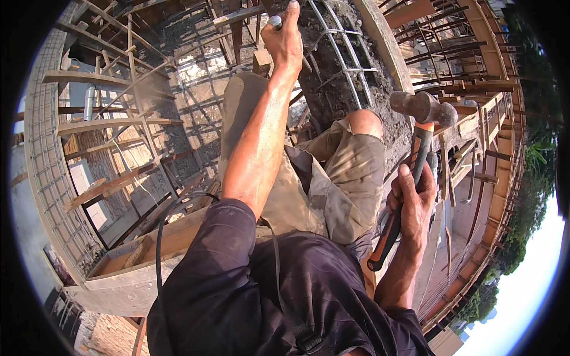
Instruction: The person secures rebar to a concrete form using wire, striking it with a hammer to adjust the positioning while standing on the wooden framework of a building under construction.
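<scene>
In my right hand (412, 199) is a ball-peen hammer (423, 109), its worn steel head raised beside my knee. Its black and orange handle passes through my closed fingers and sticks out below. My left hand (284, 46) reaches far forward, fist closed around a short metal rod (275, 22) whose round blunt end shows beside the thumb. Whether this rod is a chisel, I cannot tell; most of it is hidden in the fist. Just beyond my knees runs a rough concrete-filled beam (323, 71) with steel rebar (350, 53) lying along it.
A wooden formwork board (386, 47) edges the beam. To the left, timber props and crosspieces (122, 126) stand over a lower level, beside a rebar mesh strip (44, 148). More formwork (499, 196) curves along the right, with trees (528, 207) beyond. A black cable (159, 249) hangs by my left arm.
</scene>
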Demonstrator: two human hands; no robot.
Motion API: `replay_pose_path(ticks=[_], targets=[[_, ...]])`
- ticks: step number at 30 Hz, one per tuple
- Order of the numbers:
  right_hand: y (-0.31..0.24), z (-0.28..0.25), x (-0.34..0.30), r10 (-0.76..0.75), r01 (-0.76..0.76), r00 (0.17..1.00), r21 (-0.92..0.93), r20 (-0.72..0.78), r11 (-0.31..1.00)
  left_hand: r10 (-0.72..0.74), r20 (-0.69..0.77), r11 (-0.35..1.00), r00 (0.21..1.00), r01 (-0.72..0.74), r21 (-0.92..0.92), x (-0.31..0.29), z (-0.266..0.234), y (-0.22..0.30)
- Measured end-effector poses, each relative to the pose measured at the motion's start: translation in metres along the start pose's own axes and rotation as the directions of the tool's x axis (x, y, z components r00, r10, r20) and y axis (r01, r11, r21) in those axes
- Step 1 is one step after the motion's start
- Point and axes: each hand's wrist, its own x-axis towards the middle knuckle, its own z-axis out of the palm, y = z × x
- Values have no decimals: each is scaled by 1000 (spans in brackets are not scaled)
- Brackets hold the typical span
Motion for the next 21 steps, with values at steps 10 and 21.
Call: replay_pose_path(ticks=[10,21], targets=[[-39,23,13,-73,61,991,-110,-110,992,330,181,941,926,-307,-144,-52,59,37],[-53,40,23,-194,196,955,-13,-226,980,295,139,951,945,-305,52,-44,87,-89]])
